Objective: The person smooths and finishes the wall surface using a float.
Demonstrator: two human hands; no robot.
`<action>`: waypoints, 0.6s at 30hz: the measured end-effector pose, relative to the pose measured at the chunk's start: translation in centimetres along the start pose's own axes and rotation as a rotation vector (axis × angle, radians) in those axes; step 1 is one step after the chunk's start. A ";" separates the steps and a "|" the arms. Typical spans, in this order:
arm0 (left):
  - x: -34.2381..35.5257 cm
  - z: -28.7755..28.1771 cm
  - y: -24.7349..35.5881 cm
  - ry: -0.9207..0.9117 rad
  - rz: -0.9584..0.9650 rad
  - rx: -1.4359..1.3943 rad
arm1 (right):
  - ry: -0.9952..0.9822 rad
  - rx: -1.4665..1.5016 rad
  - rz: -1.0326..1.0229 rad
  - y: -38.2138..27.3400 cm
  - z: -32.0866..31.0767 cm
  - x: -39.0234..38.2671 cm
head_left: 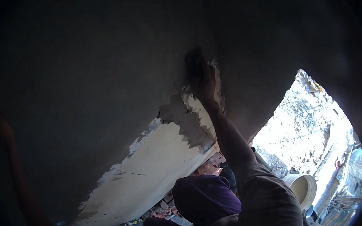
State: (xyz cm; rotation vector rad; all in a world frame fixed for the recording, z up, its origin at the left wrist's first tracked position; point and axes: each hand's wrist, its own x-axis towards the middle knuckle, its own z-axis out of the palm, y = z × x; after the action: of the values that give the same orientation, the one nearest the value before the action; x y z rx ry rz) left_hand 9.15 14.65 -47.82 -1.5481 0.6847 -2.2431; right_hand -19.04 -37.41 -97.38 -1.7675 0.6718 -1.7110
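Note:
My right hand (204,85) reaches up to the inner corner of a plastered wall (78,62), gripping a dark flat tool (195,63) against the surface; the tool's exact shape is lost in shadow and blur. Around it is a patch of rough, darker plaster (180,117) with ragged pale edges, above a cream-coloured band of wall (138,165). At the far left, my left hand (1,126) is at the dark plastered surface with its fingers stretched out, dimly lit.
A bright jagged opening (295,113) is at the right, with rubble, poles (342,168) and a pale round container (304,190) beside my right arm. My knee in purple cloth (199,199) is at the bottom, near broken bricks (171,203).

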 end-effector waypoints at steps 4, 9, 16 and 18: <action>0.5 -0.9 3.1 0.009 -0.058 -0.104 | -0.019 -0.203 -0.118 3.8 -2.3 -6.1; 1.2 -0.3 1.8 0.021 -0.023 -0.088 | 0.121 0.042 -0.297 -1.2 -1.9 6.1; 0.8 0.1 0.1 0.040 0.067 0.022 | 0.212 -0.005 -0.310 -0.9 -0.2 11.3; 0.6 0.1 1.8 0.053 0.010 -0.031 | 0.165 -0.045 -0.281 3.2 -0.2 6.1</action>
State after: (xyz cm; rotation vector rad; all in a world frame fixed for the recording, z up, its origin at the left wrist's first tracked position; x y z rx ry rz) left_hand 9.04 12.81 -48.34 -1.5008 0.7436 -2.2837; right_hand -18.80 -44.01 -95.39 -1.8350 0.5549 -2.0627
